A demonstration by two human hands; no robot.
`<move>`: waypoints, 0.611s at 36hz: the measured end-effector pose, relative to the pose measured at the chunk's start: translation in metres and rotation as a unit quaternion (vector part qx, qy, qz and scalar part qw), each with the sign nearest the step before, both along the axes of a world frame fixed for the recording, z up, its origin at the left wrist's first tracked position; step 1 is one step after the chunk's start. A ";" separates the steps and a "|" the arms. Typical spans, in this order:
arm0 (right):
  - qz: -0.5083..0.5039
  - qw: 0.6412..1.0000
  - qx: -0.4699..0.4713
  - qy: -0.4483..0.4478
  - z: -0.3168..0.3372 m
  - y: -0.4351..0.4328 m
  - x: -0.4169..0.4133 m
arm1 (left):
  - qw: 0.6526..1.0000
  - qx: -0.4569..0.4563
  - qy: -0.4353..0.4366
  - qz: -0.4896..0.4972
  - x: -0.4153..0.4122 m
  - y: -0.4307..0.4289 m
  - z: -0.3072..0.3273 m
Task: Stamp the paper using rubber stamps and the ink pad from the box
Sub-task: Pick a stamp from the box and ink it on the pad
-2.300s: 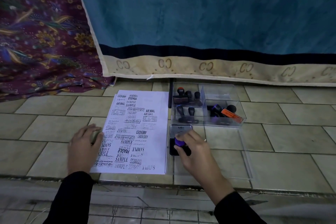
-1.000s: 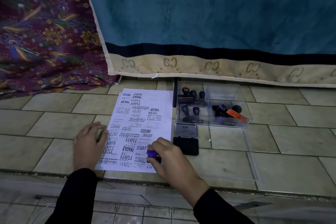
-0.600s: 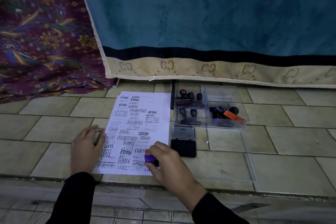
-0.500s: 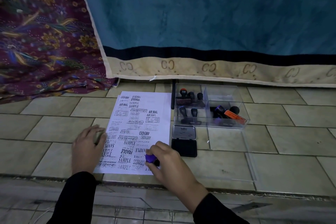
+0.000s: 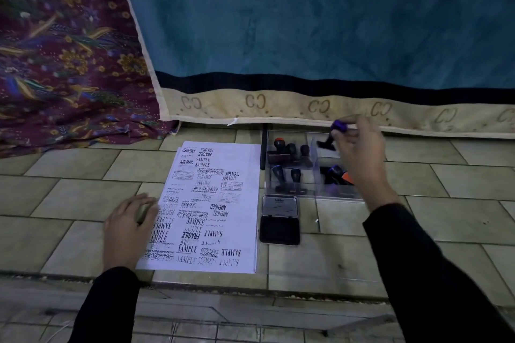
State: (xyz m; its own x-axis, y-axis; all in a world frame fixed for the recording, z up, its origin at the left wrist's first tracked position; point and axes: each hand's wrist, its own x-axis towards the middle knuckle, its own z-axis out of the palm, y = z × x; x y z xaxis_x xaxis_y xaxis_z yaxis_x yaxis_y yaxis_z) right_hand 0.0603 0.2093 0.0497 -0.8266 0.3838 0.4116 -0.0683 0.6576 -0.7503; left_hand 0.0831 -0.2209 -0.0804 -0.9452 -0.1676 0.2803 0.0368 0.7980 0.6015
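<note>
Stamp (image 5: pixel 333 131): likely light, rigid; right hand (image 5: pixel 359 153) pinches its purple knob above the box (image 5: pixel 289 192), far side.
Paper (image 5: pixel 239 203): thin, probably slides; left hand (image 5: pixel 128 228) flat on its left edge.

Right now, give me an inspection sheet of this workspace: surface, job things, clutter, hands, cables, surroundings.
Surface: tiled floor, with a step edge nearest the person.
Job's things: paper largely covered with prints; ink pad open, to the right of the paper; clear box beyond the pad, with several stamps inside.
Clutter: black stick between the paper and the box.
Hands: left hand lies flat on the paper's left edge; right hand pinches a purple stamp above the box.
Cables: nothing seen.
Surroundings: striped cloth hangs behind; floral cloth to its left.
</note>
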 end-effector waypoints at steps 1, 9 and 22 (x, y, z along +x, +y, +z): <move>-0.019 1.000 0.012 0.000 -0.002 0.013 -0.010 | 1.000 0.012 -0.001 0.001 0.000 0.000 0.000; -0.059 0.987 0.082 -0.125 -0.026 0.052 -0.050 | 0.999 0.039 0.002 -0.004 -0.001 -0.002 0.000; -0.037 0.946 0.145 -0.287 -0.037 0.052 -0.056 | 0.999 0.045 0.002 -0.004 -0.002 -0.004 -0.003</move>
State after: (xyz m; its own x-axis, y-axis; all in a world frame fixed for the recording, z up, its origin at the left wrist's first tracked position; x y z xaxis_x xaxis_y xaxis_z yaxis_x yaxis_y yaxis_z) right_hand 0.0044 0.2614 0.0127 -0.9212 0.3890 -0.0009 0.3504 0.8287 -0.4364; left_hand 0.0808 -0.2252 -0.0834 -0.9458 -0.1838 0.2676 0.0455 0.7410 0.6699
